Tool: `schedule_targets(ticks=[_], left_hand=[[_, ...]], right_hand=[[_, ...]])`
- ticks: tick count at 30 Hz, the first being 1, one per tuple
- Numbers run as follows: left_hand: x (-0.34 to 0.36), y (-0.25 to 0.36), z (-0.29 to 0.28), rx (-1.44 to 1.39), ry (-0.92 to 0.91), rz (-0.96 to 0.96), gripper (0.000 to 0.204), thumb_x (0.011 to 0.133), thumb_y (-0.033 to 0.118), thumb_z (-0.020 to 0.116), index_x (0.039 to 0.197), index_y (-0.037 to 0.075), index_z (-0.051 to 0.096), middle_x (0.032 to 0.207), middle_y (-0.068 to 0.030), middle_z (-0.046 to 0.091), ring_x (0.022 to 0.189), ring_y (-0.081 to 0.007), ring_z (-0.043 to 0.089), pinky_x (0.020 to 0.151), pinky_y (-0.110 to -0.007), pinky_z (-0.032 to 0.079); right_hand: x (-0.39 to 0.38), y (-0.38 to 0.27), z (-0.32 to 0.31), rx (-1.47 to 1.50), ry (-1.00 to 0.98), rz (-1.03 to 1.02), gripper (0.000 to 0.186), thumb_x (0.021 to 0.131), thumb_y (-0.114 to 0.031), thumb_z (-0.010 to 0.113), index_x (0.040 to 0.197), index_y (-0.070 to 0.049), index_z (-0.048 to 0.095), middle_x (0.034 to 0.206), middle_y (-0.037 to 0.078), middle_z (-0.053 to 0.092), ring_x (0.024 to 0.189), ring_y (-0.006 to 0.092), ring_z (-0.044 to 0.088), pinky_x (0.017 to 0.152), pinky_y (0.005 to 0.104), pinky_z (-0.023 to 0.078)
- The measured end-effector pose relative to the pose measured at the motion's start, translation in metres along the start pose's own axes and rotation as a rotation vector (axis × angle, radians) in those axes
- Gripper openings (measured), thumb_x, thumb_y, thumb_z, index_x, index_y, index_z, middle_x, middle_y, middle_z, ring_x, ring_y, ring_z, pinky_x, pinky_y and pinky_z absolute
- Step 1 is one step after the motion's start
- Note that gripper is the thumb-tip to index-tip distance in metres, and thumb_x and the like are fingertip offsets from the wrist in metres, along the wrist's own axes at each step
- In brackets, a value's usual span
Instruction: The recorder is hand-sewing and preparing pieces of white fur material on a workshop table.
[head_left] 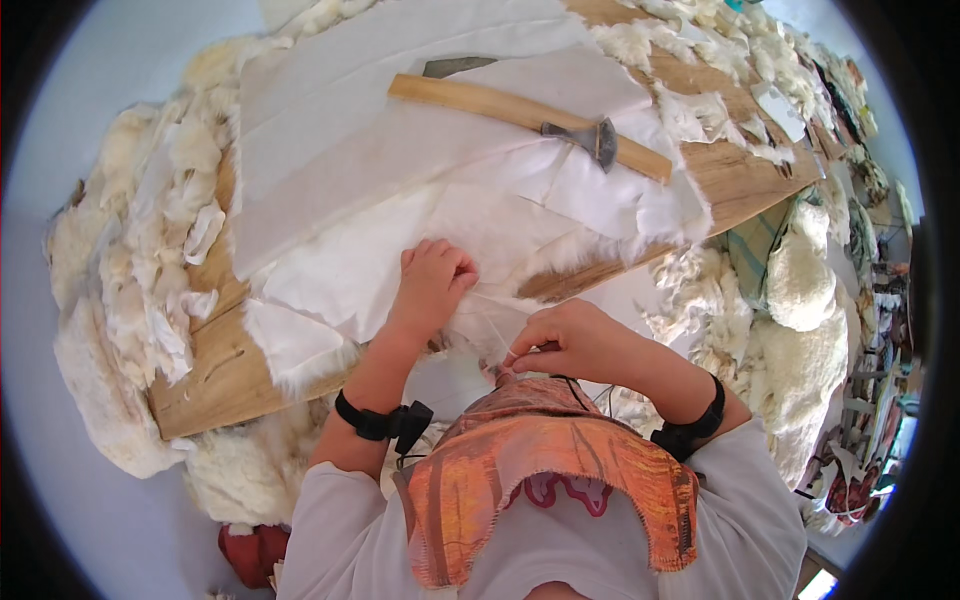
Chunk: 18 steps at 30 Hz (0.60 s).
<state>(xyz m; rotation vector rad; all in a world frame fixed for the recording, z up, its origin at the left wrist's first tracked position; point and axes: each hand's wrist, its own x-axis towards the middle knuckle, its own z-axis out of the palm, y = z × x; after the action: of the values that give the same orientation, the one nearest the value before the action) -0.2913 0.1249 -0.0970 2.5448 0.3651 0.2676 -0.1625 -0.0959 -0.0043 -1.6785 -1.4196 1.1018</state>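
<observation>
My left hand [435,285] rests on a white fur pelt [330,290] near the table's front edge, its fingers curled in; what they grip is hidden. Close to my body, my right hand [568,343] is closed in a pinch on a thin white thread [496,332]. That thread runs slantwise between my two hands, over the pelt's near edge. Beyond them, a long wooden strip [460,98] lies across the white skins. A dark metal tool with a flared, curved edge [600,143] sits on the strip's right part.
The wooden table [215,345] slants away from me under the white skins [330,90]. A dark grey flat piece [458,66] lies behind the strip. Fleece pieces [130,210] heap along the left edge, and more fleece [790,370] hangs at the right.
</observation>
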Motion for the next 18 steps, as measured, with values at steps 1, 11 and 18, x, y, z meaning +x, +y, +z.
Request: schedule_targets(ticks=[1,11,18], left_hand=[[0.001,-0.006,0.000,0.004,0.000,-0.001,0.014,0.089,0.023,0.071,0.094,0.011,0.067,0.096,-0.0051,0.064,0.104,-0.0275,0.057,0.097,-0.043,0.037],[0.002,-0.007,0.011,0.126,0.123,-0.030,0.011,0.092,0.018,0.067,0.098,0.009,0.063,0.098,-0.0080,0.064,0.102,-0.0296,0.059,0.092,-0.044,0.042],[-0.011,0.018,-0.021,-0.632,-0.075,0.049,0.017,0.087,0.022,0.074,0.101,0.012,0.070,0.095,-0.0052,0.063,0.097,-0.0287,0.058,0.090,-0.040,0.042]], right_hand=[[-0.004,-0.011,-0.007,0.043,-0.027,-0.032,0.017,0.088,-0.020,0.078,0.101,-0.009,0.079,0.087,0.010,0.073,0.076,0.0262,0.070,0.067,0.0353,0.053],[-0.007,-0.060,0.003,0.389,-0.283,-0.547,0.016,0.091,-0.017,0.077,0.105,-0.008,0.076,0.081,0.008,0.061,0.073,0.0269,0.066,0.064,0.0375,0.049],[0.061,0.026,-0.005,0.247,0.471,-0.019,0.016,0.093,-0.018,0.071,0.103,-0.008,0.080,0.088,0.012,0.073,0.073,0.0230,0.067,0.071,0.0352,0.054]])
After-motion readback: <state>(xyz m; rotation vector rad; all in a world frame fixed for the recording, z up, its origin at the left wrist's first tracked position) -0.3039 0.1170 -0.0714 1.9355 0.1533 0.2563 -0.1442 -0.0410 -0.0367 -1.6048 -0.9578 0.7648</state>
